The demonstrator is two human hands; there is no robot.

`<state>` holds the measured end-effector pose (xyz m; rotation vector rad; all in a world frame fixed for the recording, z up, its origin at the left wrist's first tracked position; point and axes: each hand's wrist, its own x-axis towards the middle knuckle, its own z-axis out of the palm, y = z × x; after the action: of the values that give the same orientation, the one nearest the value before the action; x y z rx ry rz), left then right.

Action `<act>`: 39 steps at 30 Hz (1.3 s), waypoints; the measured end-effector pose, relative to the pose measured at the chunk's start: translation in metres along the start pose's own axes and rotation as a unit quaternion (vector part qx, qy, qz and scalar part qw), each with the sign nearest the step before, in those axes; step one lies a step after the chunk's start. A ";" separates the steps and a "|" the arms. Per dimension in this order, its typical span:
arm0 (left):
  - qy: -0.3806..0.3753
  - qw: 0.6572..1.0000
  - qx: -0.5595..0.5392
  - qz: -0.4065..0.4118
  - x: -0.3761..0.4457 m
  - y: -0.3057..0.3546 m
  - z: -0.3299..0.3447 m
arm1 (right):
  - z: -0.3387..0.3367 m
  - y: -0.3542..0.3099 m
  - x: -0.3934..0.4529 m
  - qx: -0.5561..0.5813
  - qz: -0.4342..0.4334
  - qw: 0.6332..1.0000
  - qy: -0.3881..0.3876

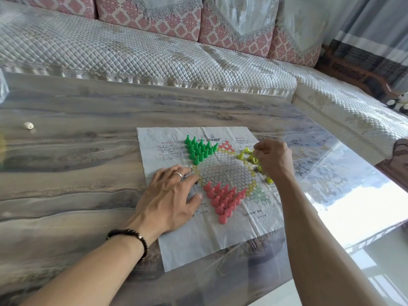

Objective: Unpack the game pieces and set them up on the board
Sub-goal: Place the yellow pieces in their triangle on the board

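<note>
Game pieces of three colours stand on the paper board (198, 239), which lies flat near the table's (88, 151) right near edge. Green pieces (199, 149) fill the point toward the far edge and pink pieces (225, 200) the point toward the near edge, all upright with tips up. Yellow pieces (248, 154) are the step in hand: scattered by the board's right side, some tipped with their long axes slanting off vertical. Right hand (272, 159) hovers over them with fingers curled; whether it pinches a piece I cannot tell. Left hand (170, 195) rests flat, fingers spread, pressing the board's left part. Next, I judge, each yellow piece needs standing upright in its cell.
</note>
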<state>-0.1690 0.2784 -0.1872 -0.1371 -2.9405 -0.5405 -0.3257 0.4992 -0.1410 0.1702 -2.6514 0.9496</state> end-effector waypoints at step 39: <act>-0.004 1.000 0.009 0.003 0.000 -0.001 0.002 | -0.029 0.007 -0.003 -0.060 -0.053 0.996 0.026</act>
<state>-0.1698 0.2779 -0.1890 -0.1465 -2.9518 -0.5126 -0.3167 0.5231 -0.1255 0.2507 -2.6129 0.7496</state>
